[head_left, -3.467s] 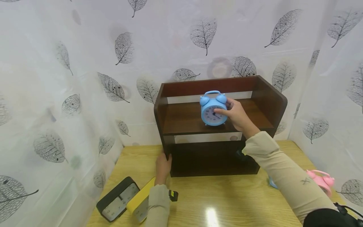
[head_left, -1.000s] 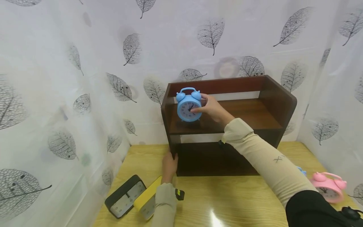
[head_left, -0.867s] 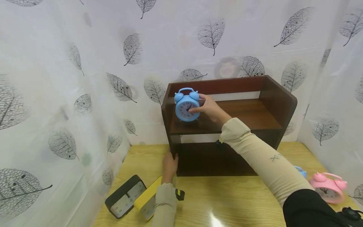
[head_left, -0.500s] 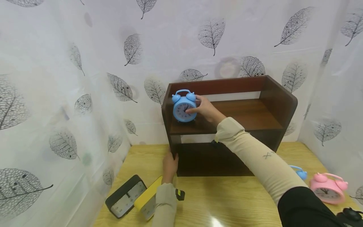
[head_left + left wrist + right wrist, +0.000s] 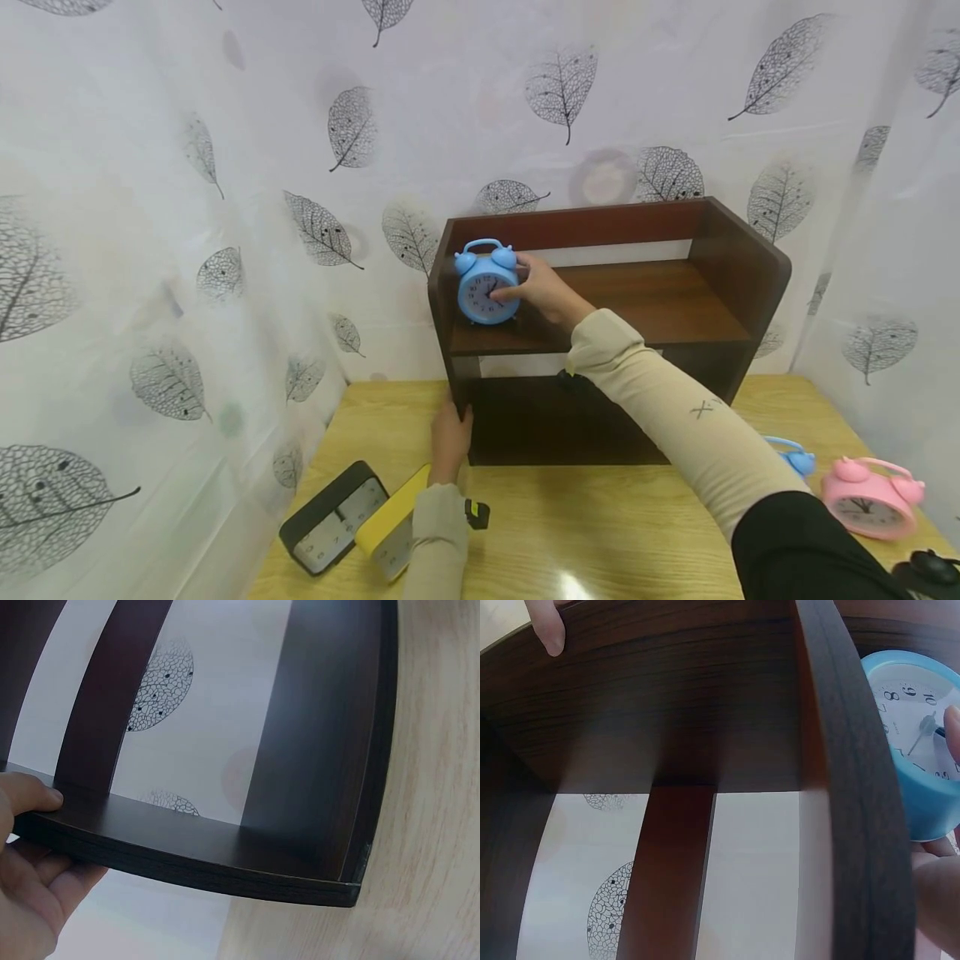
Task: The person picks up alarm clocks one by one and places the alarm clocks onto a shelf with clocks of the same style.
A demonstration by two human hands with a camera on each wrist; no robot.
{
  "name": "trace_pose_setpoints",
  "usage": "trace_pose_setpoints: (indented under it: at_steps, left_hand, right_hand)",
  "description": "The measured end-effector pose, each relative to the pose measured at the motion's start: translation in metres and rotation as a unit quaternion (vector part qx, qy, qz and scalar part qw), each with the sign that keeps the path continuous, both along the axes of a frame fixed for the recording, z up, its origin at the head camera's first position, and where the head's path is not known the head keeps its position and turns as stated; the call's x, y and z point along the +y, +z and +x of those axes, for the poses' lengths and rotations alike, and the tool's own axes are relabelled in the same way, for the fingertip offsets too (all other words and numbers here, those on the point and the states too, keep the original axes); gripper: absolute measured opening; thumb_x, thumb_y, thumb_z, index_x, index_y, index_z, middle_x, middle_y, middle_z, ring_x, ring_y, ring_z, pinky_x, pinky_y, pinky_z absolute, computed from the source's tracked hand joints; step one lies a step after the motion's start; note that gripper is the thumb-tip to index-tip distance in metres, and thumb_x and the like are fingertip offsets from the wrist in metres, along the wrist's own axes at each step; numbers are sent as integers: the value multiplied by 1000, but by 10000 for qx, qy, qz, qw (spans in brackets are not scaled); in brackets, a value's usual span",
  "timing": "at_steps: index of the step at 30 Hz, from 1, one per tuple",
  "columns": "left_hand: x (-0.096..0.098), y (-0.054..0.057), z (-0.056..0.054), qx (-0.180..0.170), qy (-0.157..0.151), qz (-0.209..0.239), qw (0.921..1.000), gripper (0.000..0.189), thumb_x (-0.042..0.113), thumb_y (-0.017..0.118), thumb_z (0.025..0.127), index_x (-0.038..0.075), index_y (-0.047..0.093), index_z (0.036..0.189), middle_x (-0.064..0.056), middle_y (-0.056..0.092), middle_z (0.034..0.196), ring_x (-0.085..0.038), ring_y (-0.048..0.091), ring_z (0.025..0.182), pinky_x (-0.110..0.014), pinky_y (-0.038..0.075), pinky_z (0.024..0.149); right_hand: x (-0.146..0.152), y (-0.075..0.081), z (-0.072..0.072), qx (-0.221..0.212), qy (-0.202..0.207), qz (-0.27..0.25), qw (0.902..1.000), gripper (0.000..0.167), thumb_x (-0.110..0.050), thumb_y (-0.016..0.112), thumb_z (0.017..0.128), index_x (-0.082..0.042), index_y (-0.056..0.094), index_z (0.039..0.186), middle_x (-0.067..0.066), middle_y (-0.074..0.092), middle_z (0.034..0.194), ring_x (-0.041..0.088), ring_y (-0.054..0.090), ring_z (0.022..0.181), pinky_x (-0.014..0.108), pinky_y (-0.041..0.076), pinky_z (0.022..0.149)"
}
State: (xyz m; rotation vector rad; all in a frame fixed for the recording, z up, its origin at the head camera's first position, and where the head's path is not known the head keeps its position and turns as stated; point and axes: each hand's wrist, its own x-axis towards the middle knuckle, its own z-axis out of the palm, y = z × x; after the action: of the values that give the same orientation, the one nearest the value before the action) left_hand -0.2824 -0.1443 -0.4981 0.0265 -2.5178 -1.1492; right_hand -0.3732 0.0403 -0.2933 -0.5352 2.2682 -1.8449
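Observation:
A light blue twin-bell alarm clock (image 5: 487, 292) stands upright at the left end of the upper board of a dark brown wooden shelf (image 5: 645, 292). My right hand (image 5: 546, 290) grips it from the right side, thumb across the dial and fingers behind. In the right wrist view, the clock (image 5: 915, 795) shows past the edge of the shelf board, with part of the hand (image 5: 939, 900) below it. My left hand (image 5: 452, 437) holds the shelf's left side panel low down. The left wrist view has the thumb (image 5: 34, 793) on the panel's inner face and fingers under its outer side.
On the table (image 5: 600, 533), a black clock (image 5: 333, 517) and a yellow clock (image 5: 393, 525) lie at the left. A pink alarm clock (image 5: 873, 500) stands at the right, beside another blue alarm clock (image 5: 798, 460) partly behind my right sleeve. A leaf-patterned curtain (image 5: 480, 100) surrounds the table.
My right hand has carried the blue alarm clock leftward along the upper board to its left end; over the last half second it barely moves. The left hand keeps its hold on the panel.

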Motion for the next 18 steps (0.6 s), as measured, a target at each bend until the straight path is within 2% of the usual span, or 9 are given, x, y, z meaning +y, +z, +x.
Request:
trace_pose_setpoints:
  at_steps: [18]
  left_hand:
    - [-1,2,2,-21,-26,-48,10000,44,12,54,93,-10,45,129,-30,62,113,-42,61,103,-51,52,83]
  right_hand:
    - [-7,0,4,-79,173,-180,9997,66,2,67,82,-4,37,140,21,48,137,33,44,129,44,31,112]
